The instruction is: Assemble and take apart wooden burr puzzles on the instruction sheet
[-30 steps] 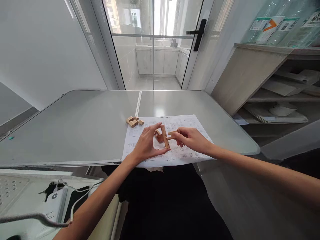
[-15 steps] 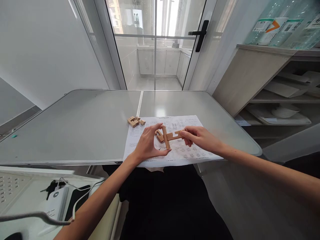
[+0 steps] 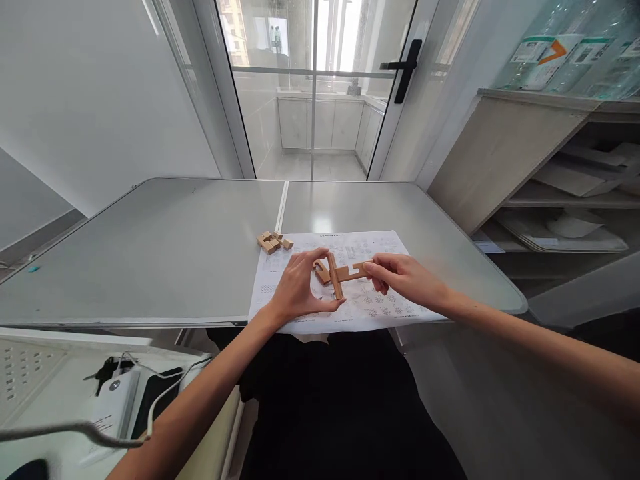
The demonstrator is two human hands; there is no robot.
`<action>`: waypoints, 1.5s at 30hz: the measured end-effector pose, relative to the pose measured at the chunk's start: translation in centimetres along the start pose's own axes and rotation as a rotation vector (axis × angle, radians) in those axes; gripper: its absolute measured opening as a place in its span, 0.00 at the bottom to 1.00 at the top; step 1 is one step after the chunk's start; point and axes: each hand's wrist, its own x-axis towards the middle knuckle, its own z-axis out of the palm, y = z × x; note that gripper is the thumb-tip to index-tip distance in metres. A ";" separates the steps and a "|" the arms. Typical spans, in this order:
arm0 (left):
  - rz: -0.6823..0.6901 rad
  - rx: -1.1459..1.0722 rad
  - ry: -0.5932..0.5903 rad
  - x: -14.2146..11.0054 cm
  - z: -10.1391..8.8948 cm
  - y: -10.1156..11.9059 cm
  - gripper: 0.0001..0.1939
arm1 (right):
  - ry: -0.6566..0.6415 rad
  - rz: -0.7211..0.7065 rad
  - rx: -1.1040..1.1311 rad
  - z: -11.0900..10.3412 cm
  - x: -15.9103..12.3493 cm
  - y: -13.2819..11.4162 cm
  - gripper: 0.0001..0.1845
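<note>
Between the thumb and fingers of my left hand (image 3: 300, 287) is an upright wooden puzzle piece (image 3: 335, 277), gripped at its two ends. My right hand (image 3: 395, 272) pinches the right end of a flat, notched wooden puzzle piece (image 3: 354, 271), whose left end meets the upright one. Whether the two are locked together I cannot tell. Just left of the upright piece shows a wooden piece with a hooked slot (image 3: 321, 272); I cannot tell if it is joined to the others or lies on the printed sheet (image 3: 280, 313) below.
Small wooden blocks (image 3: 271, 243) sit by the sheet's far left corner on the grey table (image 3: 200, 267). A white tray (image 3: 45, 393) at lower left holds a white power bank (image 3: 117, 403), keys (image 3: 104, 373) and a cable. Shelves (image 3: 530, 147) with plastic bottles (image 3: 565, 57) stand at right.
The view has shifted slightly. Both hands keep their grips, and the wooden pieces hold nearly the same arrangement.
</note>
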 end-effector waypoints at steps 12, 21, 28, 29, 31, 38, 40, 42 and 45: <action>-0.042 0.009 0.030 -0.1 -0.2 -0.2 0.50 | 0.033 0.004 0.034 -1.2 0.2 0.6 0.26; -0.259 0.085 0.076 0.0 0.0 -1.7 0.44 | 0.230 0.109 0.193 -3.2 -0.4 4.7 0.26; -0.372 0.067 -0.058 0.1 0.0 -2.2 0.41 | 0.233 0.167 0.170 -2.0 1.4 6.9 0.22; -0.386 0.058 -0.071 0.1 0.0 -2.2 0.41 | 0.230 0.173 0.166 -1.7 1.7 6.9 0.21; -0.405 0.052 -0.084 0.2 0.0 -2.1 0.41 | 0.235 0.182 0.160 -1.1 2.4 6.6 0.20; -0.404 0.093 -0.119 0.5 0.0 -1.8 0.34 | 0.229 0.122 -0.030 1.5 4.5 4.7 0.21; -0.398 0.094 -0.117 0.5 0.0 -1.9 0.34 | 0.222 0.084 -0.093 2.2 4.9 4.0 0.21; -0.394 0.094 -0.108 0.5 0.1 -1.9 0.34 | 0.228 0.045 -0.173 2.8 5.2 3.6 0.19; -0.395 0.096 -0.097 0.3 0.3 -2.1 0.36 | 0.261 -0.038 -0.359 3.7 5.6 3.2 0.15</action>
